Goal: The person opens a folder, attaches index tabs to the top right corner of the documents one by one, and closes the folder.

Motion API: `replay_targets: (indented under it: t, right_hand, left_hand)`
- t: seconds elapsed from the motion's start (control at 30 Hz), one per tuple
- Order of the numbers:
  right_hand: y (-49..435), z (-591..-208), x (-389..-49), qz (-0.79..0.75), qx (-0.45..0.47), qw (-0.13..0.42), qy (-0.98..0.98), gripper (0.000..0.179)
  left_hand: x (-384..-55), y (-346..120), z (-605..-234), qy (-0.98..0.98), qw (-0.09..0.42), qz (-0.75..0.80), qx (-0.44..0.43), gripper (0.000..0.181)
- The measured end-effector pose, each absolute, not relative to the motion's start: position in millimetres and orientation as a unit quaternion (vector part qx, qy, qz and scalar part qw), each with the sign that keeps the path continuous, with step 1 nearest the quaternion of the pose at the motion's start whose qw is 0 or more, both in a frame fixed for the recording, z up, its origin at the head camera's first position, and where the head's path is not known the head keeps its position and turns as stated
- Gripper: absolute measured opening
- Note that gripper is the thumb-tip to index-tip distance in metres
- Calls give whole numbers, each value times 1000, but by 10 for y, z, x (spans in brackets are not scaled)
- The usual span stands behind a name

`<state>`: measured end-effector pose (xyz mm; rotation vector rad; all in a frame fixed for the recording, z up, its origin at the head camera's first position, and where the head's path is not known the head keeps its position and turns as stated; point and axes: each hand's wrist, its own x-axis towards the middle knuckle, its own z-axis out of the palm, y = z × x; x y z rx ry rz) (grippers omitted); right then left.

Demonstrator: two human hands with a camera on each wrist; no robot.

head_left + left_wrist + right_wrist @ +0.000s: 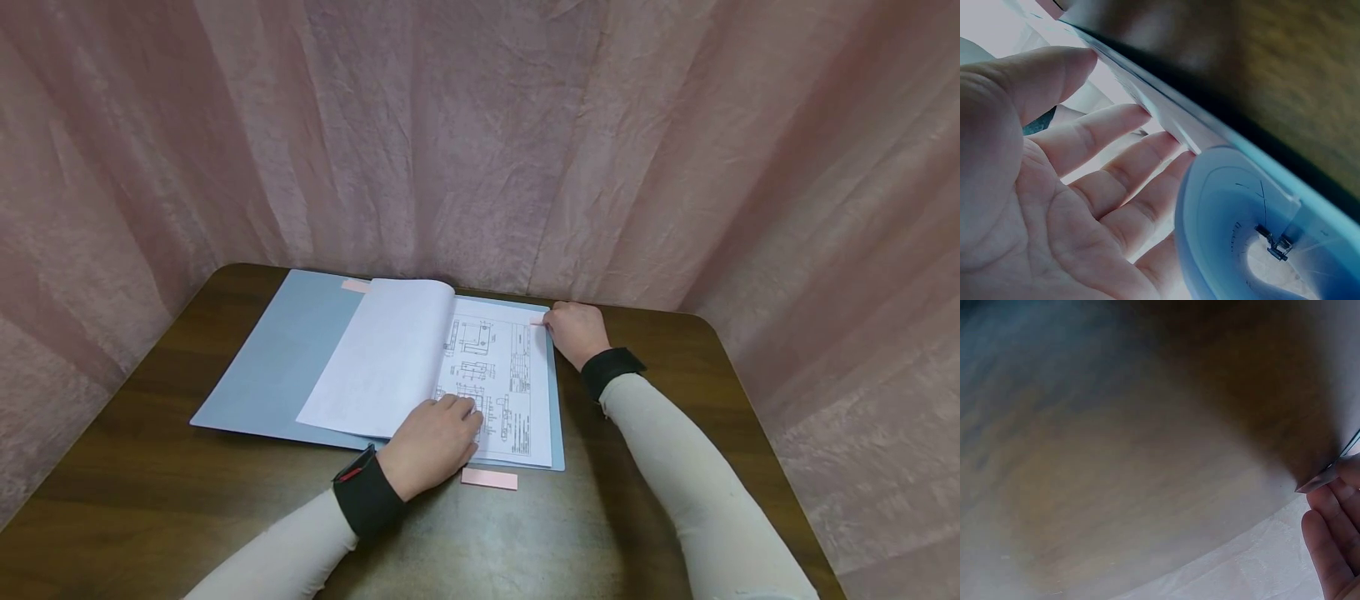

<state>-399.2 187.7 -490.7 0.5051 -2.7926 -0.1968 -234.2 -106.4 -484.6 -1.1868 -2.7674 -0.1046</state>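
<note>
A light blue folder (277, 358) lies spread out, with a turned-over stack of white sheets (382, 350) curving across its middle. On its right side shows a page with technical drawings (501, 358). My left hand (435, 442) rests on the lower left of that page; its fingertips touch the paper, fingers loosely bent in the left wrist view. At the page's upper right edge my right hand (577, 332) pinches a pink sticky tab (537, 321), mostly covered by the fingers. In the right wrist view the fingers (1329, 540) hold a small pointed corner at the folder's edge.
A pad of pink sticky notes (489, 478) lies in front of the folder. Another pink tab (356, 286) sticks out at the top of the turned sheets. The brown wooden table (555, 542) ends at a pink curtain (480, 150) behind and at both sides.
</note>
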Motion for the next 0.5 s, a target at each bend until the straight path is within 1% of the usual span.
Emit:
replay_targets:
  t: [0.23,0.5]
  right_hand:
    - [1913,-4913,-3990,-77,194,158,-965,13]
    - [1926,-4900,-3945,-63,210,132,-967,11]
  left_hand:
    - [-2337,-1049,-4820,-917,62,-34,-393,36]
    - [-2336,-1066,-4839,-916,66,-34,-395,36]
